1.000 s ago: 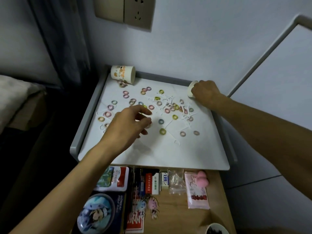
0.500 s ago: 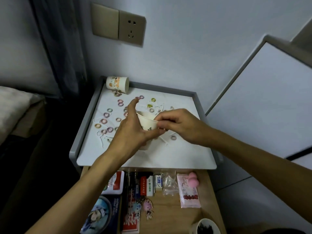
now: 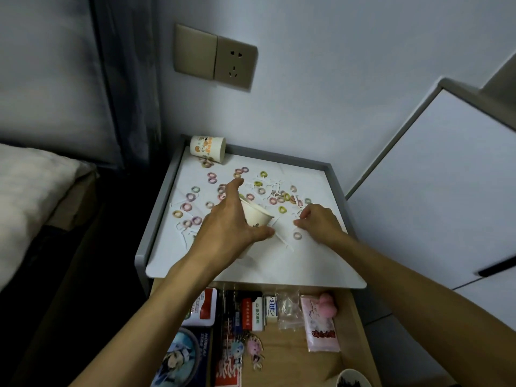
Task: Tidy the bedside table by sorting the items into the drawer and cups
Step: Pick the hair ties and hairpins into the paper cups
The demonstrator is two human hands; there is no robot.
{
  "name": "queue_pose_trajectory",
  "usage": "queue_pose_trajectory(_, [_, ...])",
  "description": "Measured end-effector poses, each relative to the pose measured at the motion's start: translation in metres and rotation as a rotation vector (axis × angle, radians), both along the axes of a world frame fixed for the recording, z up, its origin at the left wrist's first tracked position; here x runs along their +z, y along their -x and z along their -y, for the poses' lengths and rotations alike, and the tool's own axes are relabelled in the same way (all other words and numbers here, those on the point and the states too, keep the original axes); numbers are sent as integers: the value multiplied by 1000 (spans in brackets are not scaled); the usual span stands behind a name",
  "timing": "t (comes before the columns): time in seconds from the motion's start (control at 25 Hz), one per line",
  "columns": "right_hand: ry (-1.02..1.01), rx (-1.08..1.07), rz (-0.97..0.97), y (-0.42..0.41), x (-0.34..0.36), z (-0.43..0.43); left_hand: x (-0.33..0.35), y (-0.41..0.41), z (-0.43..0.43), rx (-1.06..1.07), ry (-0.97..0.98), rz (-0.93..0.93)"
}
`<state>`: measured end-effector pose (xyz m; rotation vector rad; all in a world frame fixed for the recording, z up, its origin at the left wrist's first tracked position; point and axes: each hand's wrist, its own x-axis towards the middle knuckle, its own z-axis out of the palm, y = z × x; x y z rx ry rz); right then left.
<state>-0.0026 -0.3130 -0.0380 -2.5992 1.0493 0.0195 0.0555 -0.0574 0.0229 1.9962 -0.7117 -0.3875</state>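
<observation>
One head-worn wide-angle camera supplies the only view. It faces forward and steeply downward at close range. The white surface (image 3: pixel 293 263) fills the centre. The open drawer (image 3: pixel 290 356) lies nearest the lens, the wall socket (image 3: pixel 236 65) lies farthest, and the bed (image 3: pixel 30 196) borders the left edge.

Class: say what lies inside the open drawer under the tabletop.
In the drawer: small boxes, a clear bag, a pink packet and two charms. Its back is hidden under the tabletop; the left forearm covers some.
</observation>
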Motion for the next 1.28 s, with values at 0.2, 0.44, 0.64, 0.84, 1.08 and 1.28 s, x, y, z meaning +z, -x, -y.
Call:
queue_pose_trajectory(0.2, [-67,-13,40,1,4,6,-1,-2,-2,-24,6,6])
queue_pose_trajectory(0.44, [-76,109,67,7,16,25,-3,-2,0,-33,5,28])
queue_pose_trajectory(0.64, [53,273,-7,-6,15,18,-5,-1,1,-35,3,21])
queue_pose_trajectory(0.84, [45,285,-23,-22,1,13,-5,-3,-1,-39,14,14])
queue_pose_trajectory(1.08, [255,329,-123,-25,-5,5,-4,-1,0,-44,10,23])
queue_pose_trajectory(1.28, [348,451,-124,-14,1,7,-2,1,1,-43,4,29])
